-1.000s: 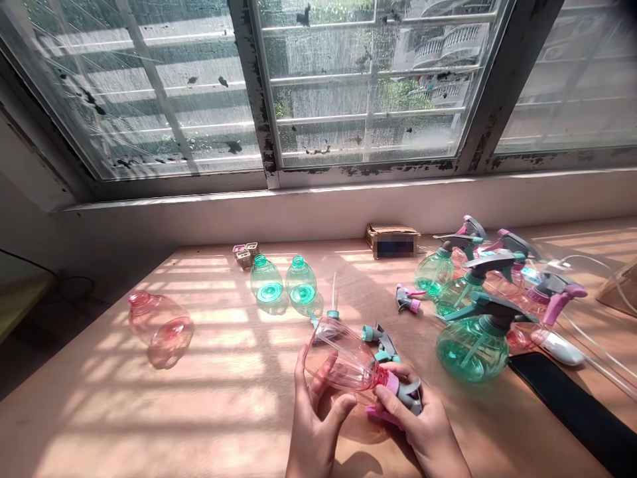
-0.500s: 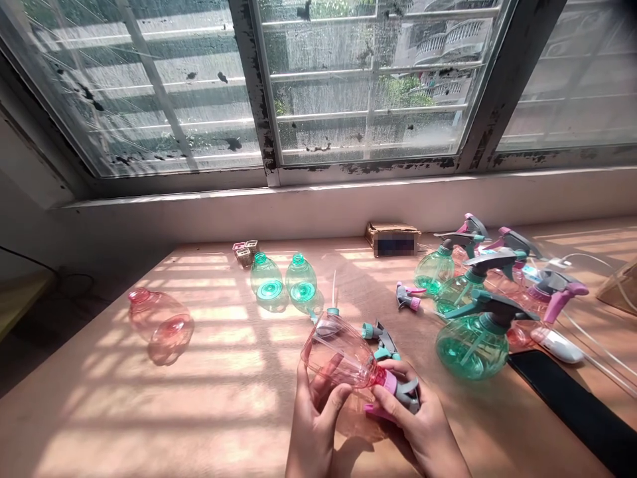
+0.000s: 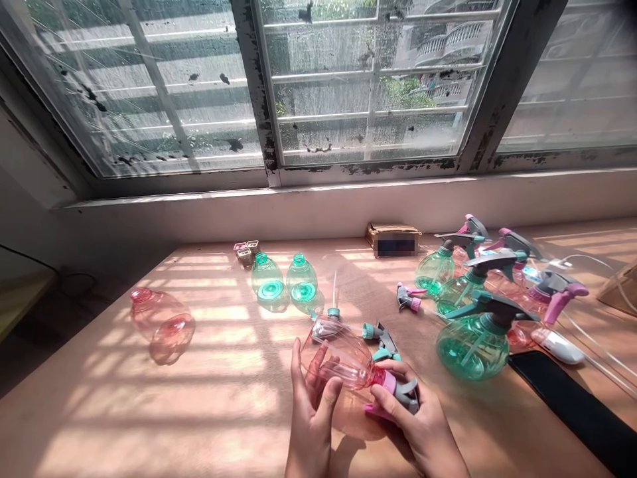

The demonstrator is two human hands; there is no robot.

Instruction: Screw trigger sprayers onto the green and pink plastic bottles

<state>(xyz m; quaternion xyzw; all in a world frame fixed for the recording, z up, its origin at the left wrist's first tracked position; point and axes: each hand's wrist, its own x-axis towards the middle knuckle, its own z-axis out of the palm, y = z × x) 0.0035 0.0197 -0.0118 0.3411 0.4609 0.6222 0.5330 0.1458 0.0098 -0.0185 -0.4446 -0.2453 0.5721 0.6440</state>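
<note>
A clear pink spray bottle [image 3: 341, 358] lies tilted between my hands, its neck pointing right and down. My left hand [image 3: 316, 405] is cupped around its body, with the thumb in front and fingers seen through the plastic. The fingers of my right hand [image 3: 415, 418] are closed on the pink collar of the grey spray head [image 3: 405, 395], which sits at the bottle's neck. Just beyond the bottle lies a teal-collared sprayer head with its tube [image 3: 334, 312] sticking up. Another teal and grey sprayer head [image 3: 383, 342] rests behind my right hand.
Two green bottles [image 3: 301, 279] without heads stand toward the window, and a pink bottle [image 3: 162, 318] lies left. Several assembled spray bottles [image 3: 472, 348] crowd the right, beside a black phone [image 3: 567, 405] and white cables. A small pink-collared sprayer head [image 3: 409, 297] and cardboard box [image 3: 395, 240] sit farther back.
My left hand's fingers have loosened and spread a little around the pink bottle, and the thumb has shifted up. The bottle's base has dipped slightly. My right hand stays on the collar.
</note>
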